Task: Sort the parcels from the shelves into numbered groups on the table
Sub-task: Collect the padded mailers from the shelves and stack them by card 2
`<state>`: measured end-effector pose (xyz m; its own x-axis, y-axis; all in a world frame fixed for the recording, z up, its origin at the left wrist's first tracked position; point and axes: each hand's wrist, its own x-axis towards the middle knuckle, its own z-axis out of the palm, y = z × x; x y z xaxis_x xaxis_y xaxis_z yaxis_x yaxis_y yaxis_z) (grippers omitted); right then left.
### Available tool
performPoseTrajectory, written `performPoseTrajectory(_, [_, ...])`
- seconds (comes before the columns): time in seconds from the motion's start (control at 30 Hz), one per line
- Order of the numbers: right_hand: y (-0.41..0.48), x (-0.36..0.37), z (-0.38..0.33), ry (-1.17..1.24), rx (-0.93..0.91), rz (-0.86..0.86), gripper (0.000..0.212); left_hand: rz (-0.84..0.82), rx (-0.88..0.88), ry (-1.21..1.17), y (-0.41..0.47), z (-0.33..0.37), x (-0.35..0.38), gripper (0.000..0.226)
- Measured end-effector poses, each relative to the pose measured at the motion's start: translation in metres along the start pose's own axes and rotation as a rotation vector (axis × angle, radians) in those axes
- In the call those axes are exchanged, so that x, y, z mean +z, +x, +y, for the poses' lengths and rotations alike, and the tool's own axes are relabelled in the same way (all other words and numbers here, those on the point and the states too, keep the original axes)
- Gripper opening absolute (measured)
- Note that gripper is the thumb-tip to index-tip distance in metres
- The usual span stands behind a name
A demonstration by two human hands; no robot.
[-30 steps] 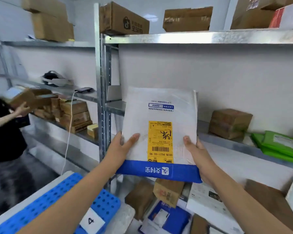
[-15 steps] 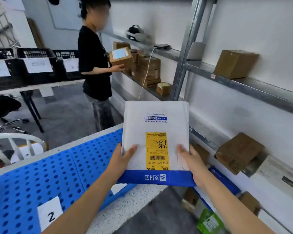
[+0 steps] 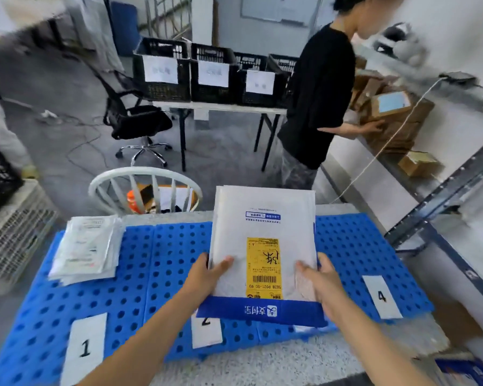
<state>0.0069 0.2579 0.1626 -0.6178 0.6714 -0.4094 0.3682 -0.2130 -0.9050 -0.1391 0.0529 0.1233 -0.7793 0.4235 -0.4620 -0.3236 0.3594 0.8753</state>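
While you stand at the table (image 3: 262, 366), a blue mat (image 3: 156, 263) full of round holes lies on it. Far left on the mat sits a flat pile of white bags (image 3: 88, 247), near the back edge. In front of that pile is the paper card marked 1 (image 3: 85, 348). Next comes the card marked 2 (image 3: 207, 331), and its top is partly hidden under the parcel.

Your left hand (image 3: 207, 274) grips the left edge of the white padded parcel (image 3: 264, 232), thumb on top. The parcel has a yellow label (image 3: 264, 267) in the middle and a blue band (image 3: 262, 310) along the near end. You hold it over the middle of the mat, between cards 2 and 4; it may be just above the mat or touching it, the view is too blurry to say. Your right hand (image 3: 322, 282) clamps the right edge the same way.

Further right lies the card marked 4 (image 3: 381, 296). Past the table a person in a black shirt (image 3: 322, 87) touches a brown box (image 3: 391, 105) on a metal shelf (image 3: 441, 188).
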Motion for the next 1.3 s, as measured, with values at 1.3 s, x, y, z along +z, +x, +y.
performPoseTrajectory(1.3, [0.202, 0.187, 0.080, -0.316, 0.243, -0.116, 0.032, 0.362, -0.253, 0.068, 0.155, -0.092, -0.101, 0.048])
